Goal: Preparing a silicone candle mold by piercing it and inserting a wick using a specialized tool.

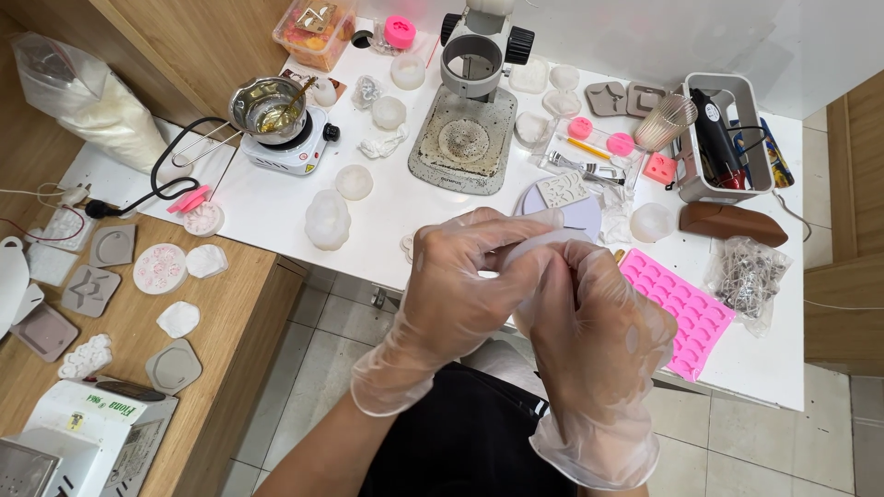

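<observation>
Both gloved hands meet at the near table edge, the left hand (456, 276) and right hand (589, 317) apparently clamped together on a pale, translucent mould (543, 247) lying left-right between them.

Bare white surface (405, 207) lies open between the round white mould (328, 220) and the grey microscope base (463, 138). Rightward, the pink tray (677, 308) and the bag of wicks (748, 273) crowd the edge.

Your single head camera looks steeply down, close over your gloved hands (516, 294), toward the cluttered white worktable (387, 198).
</observation>
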